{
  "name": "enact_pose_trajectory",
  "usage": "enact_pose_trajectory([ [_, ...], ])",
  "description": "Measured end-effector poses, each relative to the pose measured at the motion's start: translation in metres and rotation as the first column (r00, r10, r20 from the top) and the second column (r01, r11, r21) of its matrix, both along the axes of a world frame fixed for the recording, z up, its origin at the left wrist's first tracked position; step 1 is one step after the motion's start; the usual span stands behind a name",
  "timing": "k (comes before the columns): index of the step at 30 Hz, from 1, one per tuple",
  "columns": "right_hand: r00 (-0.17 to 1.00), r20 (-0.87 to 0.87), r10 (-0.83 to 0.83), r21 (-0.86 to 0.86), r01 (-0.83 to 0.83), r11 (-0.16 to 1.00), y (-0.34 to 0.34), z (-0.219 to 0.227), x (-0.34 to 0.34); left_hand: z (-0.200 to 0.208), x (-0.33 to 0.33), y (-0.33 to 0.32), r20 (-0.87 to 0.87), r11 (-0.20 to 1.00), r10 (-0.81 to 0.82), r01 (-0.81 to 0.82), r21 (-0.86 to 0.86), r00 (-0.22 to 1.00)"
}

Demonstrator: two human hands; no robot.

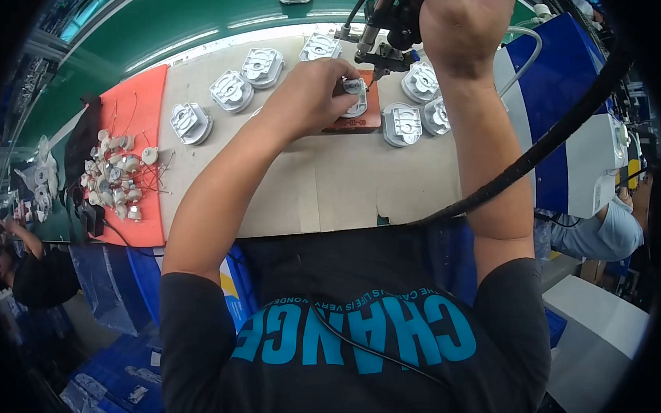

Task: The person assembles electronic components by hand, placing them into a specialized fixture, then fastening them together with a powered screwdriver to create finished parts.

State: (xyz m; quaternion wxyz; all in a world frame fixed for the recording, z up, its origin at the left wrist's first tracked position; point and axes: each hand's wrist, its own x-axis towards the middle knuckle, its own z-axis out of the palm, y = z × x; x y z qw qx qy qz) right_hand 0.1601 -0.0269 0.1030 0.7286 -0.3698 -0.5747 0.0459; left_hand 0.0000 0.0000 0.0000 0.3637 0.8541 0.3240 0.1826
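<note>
My left hand [314, 95] is closed on a round white plastic housing [358, 104], fingers and thumb at its rim. The housing sits on a reddish-orange block [372, 119], and the hand hides part of it. Higher up on the right, my right hand [462, 33] is wrapped round a black powered screwdriver [399, 23]. The tool's metal nose [385, 60] points down at the right side of the held housing; whether it touches cannot be made out. Similar housings lie about, among them one left of the block [232, 92] and one right of it [402, 124].
An orange mat [145, 207] at the left bears a pile of small wired motors [117, 173]. A thick black hose [532, 155] crosses my right forearm. On the right stands a blue and white machine [557, 76]. Beyond the worktop runs a green surface [206, 16]. Other people work at both sides.
</note>
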Motion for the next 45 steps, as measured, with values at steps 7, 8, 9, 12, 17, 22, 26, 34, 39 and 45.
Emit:
enact_pose_trajectory([
  [7, 0.996, -0.056, 0.069, -0.029, -0.070, 0.997, -0.006, -0.003, 0.000, -0.002, 0.003, -0.005, 0.015, 0.999, 0.023, -0.023, -0.022, 1.000],
  [8, 0.995, -0.051, 0.084, 0.001, -0.084, 0.996, -0.005, -0.004, 0.001, -0.004, 0.002, -0.005, 0.023, 1.000, 0.016, -0.015, -0.004, 1.000],
  [9, 0.995, -0.054, 0.085, -0.006, -0.086, 0.996, -0.007, -0.002, 0.002, -0.003, 0.002, -0.005, 0.020, 1.000, 0.017, -0.017, -0.011, 1.000],
  [12, 0.987, -0.075, 0.143, -0.032, -0.145, 0.989, -0.009, 0.003, 0.005, -0.001, 0.003, -0.006, 0.031, 1.000, 0.020, -0.020, 0.011, 0.999],
  [17, 0.536, -0.680, 0.500, 0.093, -0.613, 0.784, -0.031, 0.024, -0.008, -0.006, 0.008, -0.015, 0.038, 0.999, 0.034, -0.034, -0.011, 0.999],
  [22, 0.847, -0.389, 0.363, -0.005, -0.396, 0.918, -0.005, 0.005, -0.008, -0.002, -0.005, -0.002, 0.022, 1.000, 0.029, -0.029, -0.008, 0.999],
  [26, 0.982, -0.048, 0.183, 0.041, -0.181, 0.983, -0.002, -0.001, 0.006, 0.003, 0.001, -0.005, 0.021, 1.000, 0.022, -0.023, 0.008, 1.000],
  [34, 0.992, -0.079, 0.098, -0.027, -0.101, 0.995, -0.018, -0.025, 0.012, -0.014, 0.013, -0.022, -0.017, 1.000, 0.013, -0.013, -0.002, 1.000],
  [39, 0.997, 0.002, 0.073, 0.088, -0.073, 0.993, 0.006, 0.005, 0.010, -0.006, 0.006, 0.003, -0.079, 0.999, 0.016, -0.013, 0.041, 0.997],
  [45, 0.383, -0.664, 0.643, 0.191, -0.744, 0.640, -0.021, 0.049, -0.008, 0.003, -0.006, 0.011, -0.104, 0.998, 0.043, -0.048, -0.038, 0.994],
])
